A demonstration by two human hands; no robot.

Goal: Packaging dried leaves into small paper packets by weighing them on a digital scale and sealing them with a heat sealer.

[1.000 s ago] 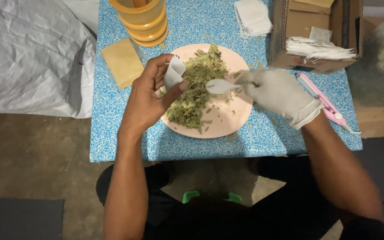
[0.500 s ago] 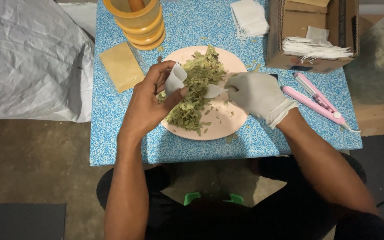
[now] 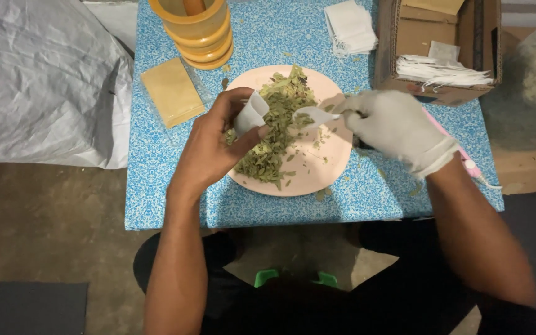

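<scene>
At frame centre, the bare left hand [image 3: 215,146] pinches a small white pouch [image 3: 250,113] open while the gloved right hand [image 3: 398,127] grips a white spoon [image 3: 315,115] above the pink plate [image 3: 317,177], where most dried leaves [image 3: 274,133] remain unscooped.

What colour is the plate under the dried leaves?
Pale pink; the plate shows best in the head view, with green dried leaves piled on it.

Blue speckled table [image 3: 268,28] | pink plate [image 3: 327,170] | orange containers [image 3: 196,31] | tan packet [image 3: 172,92] | white sachets [image 3: 350,26] | cardboard box [image 3: 432,43]
</scene>
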